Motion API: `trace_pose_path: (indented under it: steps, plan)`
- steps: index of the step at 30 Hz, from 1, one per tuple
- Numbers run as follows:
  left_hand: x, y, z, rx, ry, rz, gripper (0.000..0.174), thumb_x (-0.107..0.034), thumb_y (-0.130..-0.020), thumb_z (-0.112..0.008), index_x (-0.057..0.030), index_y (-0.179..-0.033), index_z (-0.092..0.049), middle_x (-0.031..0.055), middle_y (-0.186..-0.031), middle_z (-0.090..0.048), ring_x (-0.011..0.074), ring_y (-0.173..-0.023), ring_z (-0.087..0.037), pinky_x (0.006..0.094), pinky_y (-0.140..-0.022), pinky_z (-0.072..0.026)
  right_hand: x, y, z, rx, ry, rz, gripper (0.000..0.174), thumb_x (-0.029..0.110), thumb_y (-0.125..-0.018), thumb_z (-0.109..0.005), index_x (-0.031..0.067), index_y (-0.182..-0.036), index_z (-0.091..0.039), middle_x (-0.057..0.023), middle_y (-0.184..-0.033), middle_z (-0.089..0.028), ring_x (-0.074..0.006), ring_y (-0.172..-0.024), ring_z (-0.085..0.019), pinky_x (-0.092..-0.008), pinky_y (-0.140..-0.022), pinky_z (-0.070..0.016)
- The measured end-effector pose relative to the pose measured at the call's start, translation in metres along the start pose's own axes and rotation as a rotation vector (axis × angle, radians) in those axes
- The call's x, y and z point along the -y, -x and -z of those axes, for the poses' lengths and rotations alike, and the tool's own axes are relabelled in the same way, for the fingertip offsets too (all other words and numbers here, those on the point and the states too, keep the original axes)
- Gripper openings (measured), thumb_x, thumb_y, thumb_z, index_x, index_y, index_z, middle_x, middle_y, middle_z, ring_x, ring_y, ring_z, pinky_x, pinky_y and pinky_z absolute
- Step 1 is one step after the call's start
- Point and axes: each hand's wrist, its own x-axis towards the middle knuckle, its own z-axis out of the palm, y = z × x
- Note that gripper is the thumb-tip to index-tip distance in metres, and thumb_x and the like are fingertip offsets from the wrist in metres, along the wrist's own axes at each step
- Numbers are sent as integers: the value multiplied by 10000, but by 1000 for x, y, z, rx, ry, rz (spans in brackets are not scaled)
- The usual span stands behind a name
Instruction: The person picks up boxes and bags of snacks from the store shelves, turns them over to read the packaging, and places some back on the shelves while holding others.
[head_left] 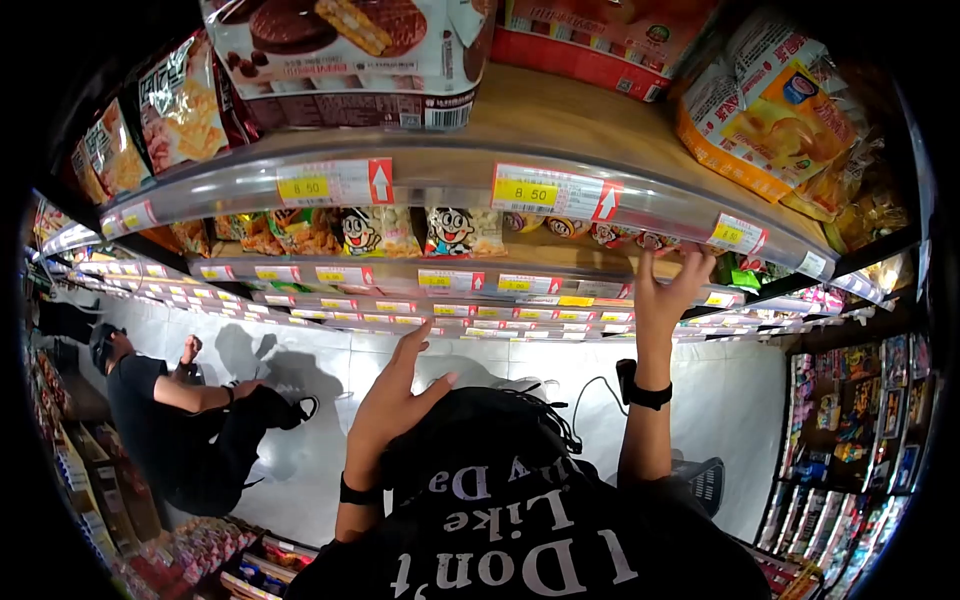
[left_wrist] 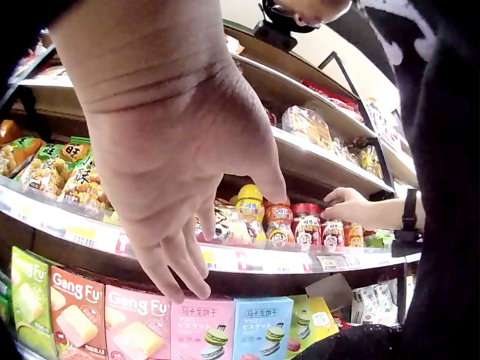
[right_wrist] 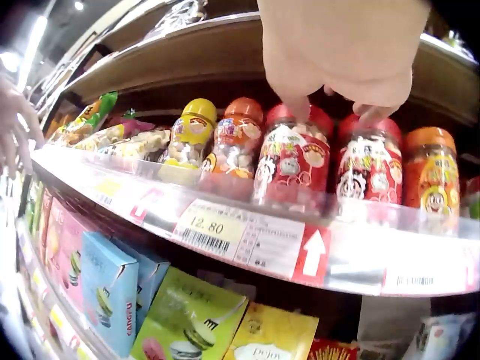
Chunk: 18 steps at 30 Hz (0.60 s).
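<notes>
My right hand (right_wrist: 341,56) reaches over the shelf edge to a row of snack jars. Its fingertips rest at the red lids of two neighbouring jars, a left jar (right_wrist: 291,165) and a right jar (right_wrist: 370,169). Both jars stand upright behind the clear shelf lip. Beside them are an orange-lidded jar (right_wrist: 232,142), a yellow-lidded jar (right_wrist: 191,135) and another orange-lidded jar (right_wrist: 433,180) on the right. Loosely extended and holding nothing, my left hand (head_left: 395,395) hangs in front of the shelf, its fingers over boxed biscuits (left_wrist: 135,322) in the left wrist view.
A price rail (head_left: 520,190) runs along the upper shelf, which bears large snack bags (head_left: 350,60). Bagged snacks (head_left: 465,230) sit left of the jars. Another person (head_left: 190,420) is low in the aisle at left. A dark basket (head_left: 700,480) is on the floor behind.
</notes>
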Motion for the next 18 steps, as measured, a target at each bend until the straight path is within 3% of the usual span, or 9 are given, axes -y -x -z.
trace_pose_path:
  steps: [1,2,4,6,12,18]
  plan:
    - [3,-2,1,-8,8,-29,798,-195,-966,-777,-14,-1609,-340,179,-1611,-437,350,-1404,-530,430,-1163,-428,22,-10,-5,-61,-89,39,314,118,-854,-834,25,-1071,-627,-231,-1278,-536,-444,-1198,-514,-554,-1021,-410]
    - [3,-3,3,2,6,-32,798,-195,-966,-777,-14,-1609,-340,179,-1611,-437,350,-1404,-530,430,-1163,-428,24,-14,-9,-65,-81,33,314,118,-854,-834,25,-1071,-627,-231,-1278,-536,-444,-1198,-514,-554,-1021,-410]
    - [4,-7,4,6,-16,-58,781,-183,-966,-775,-13,-1602,-354,179,-1601,-450,347,-1394,-540,431,-1157,-433,25,-21,-16,30,191,292,537,134,-817,-864,3,-1276,-618,-255,-1361,-557,-472,-1231,-526,-539,-1050,-418]
    - [0,-11,6,23,-19,-42,773,-177,-966,-773,-13,-1598,-359,179,-1598,-454,343,-1390,-545,430,-1153,-437,14,-16,-23,150,186,255,553,148,-812,-880,22,-1289,-629,-264,-1329,-590,-506,-1232,-509,-561,-1041,-420]
    - [-1,-17,0,39,25,-3,740,-168,-973,-764,-11,-1585,-379,177,-1572,-485,324,-1356,-578,418,-1135,-452,24,0,-22,18,-67,23,579,147,-802,-919,-5,-1255,-592,-261,-1302,-591,-456,-1252,-529,-511,-1029,-446]
    - [-10,-33,-17,168,177,-50,728,-172,-972,-768,-25,-1580,-396,151,-1490,-578,292,-1334,-598,401,-1130,-457,-2,25,-7,-9,-71,126,649,24,-781,-921,53,-1275,-500,-235,-1521,-413,-399,-1347,-512,-498,-1110,-448]
